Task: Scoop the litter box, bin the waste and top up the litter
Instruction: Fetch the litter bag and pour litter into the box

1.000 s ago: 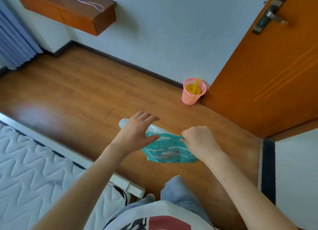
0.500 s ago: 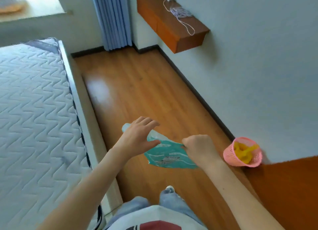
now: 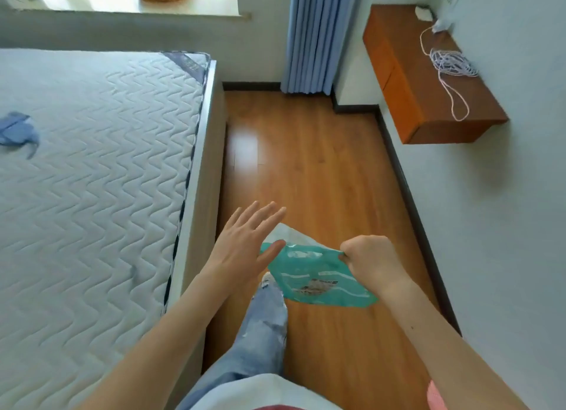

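A teal and white litter bag (image 3: 312,274) hangs in front of me above the wooden floor. My right hand (image 3: 372,264) grips its upper right edge in a fist. My left hand (image 3: 245,244) is spread flat with straight fingers against the bag's left side, thumb touching the teal edge. No litter box shows in this view. The rim of the pink bin (image 3: 436,396) peeks in at the bottom right behind my right forearm.
A bare quilted mattress (image 3: 92,179) on its bed frame fills the left. A wall-mounted wooden shelf (image 3: 428,81) with a white cable juts out at the upper right. Blue curtains (image 3: 312,35) hang at the far end. My jeans leg (image 3: 263,327) steps along the floor strip.
The view has swung left from the door and pink bin toward the bed and curtains. My left hand's fingers have straightened and spread; my right hand keeps its grip on the bag.
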A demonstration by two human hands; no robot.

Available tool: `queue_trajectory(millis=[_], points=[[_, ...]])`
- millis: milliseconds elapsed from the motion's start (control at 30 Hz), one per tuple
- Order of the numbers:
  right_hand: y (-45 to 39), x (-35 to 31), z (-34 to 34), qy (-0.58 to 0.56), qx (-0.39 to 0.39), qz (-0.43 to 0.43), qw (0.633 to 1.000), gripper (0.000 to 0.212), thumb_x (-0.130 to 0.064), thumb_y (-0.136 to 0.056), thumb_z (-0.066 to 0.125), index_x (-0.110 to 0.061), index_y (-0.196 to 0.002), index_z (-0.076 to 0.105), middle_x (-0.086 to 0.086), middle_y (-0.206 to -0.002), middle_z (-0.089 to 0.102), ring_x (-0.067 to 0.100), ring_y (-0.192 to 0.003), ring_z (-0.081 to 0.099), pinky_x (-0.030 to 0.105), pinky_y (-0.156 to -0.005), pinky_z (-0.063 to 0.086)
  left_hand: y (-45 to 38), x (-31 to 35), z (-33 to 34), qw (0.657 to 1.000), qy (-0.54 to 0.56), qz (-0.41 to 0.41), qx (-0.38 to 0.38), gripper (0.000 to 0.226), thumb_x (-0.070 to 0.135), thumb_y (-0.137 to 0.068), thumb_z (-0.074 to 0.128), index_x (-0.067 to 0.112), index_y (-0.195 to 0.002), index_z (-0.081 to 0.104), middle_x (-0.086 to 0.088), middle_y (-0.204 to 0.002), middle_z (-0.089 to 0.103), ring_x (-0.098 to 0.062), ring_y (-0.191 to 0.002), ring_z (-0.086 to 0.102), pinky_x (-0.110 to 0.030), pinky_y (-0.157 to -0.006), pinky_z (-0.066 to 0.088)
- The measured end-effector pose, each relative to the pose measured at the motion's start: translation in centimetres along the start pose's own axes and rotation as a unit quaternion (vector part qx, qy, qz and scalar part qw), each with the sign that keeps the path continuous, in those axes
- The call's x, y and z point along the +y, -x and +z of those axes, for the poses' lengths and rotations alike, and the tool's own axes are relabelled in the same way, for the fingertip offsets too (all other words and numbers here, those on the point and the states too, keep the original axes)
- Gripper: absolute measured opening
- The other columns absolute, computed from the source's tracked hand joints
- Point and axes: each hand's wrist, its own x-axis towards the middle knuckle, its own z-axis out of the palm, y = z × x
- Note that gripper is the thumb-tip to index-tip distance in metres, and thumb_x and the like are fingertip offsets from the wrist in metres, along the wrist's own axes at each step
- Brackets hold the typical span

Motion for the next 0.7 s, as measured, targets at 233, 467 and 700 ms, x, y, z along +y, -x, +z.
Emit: queue_trajectory(millis=[233,467,700], points=[[-14.2,5.3,-4.1,-0.001,0.005,-0.029,1.0,0.024,-0.024,-0.096,0.052,-0.021,-0.074,0.061,-0.009,-0.066,0.049,0.012,-0.061,0.049,0.017,-0.048,0.028,-14.7,-4.2,-1.1,1.0,0.006,0.005,0.018,0.075,0.073,-0.083,-0.008,0.042,-0.148,0.011,0.014,-0.157,0.012,-0.012,-0.146,-0.001,-0.045,-0.119,0.007],[-28.0,10.2,-9.0,0.006,0.012,-0.052,0.999,0.018,-0.027,-0.093,0.056,-0.022,-0.078,0.063,-0.007,-0.078,0.066,0.012,-0.067,0.062,0.022,-0.06,0.051,-28.9,-8.1,-5.2,0.999,0.007,-0.002,0.031,0.069,0.069,-0.086,0.004,0.042,-0.148,0.014,0.013,-0.157,0.016,-0.013,-0.146,0.002,-0.045,-0.119,0.008],[-43.8,16.2,-11.0,0.073,0.012,-0.098,0.992,0.01,-0.018,-0.088,0.06,-0.02,-0.08,0.065,-0.005,-0.08,0.069,0.016,-0.067,0.063,0.023,-0.053,0.042,-43.3,-11.4,-5.5,0.999,-0.022,-0.024,0.04,0.066,0.066,-0.089,0.024,0.039,-0.149,0.016,0.012,-0.155,0.02,-0.012,-0.146,0.005,-0.04,-0.119,0.001]])
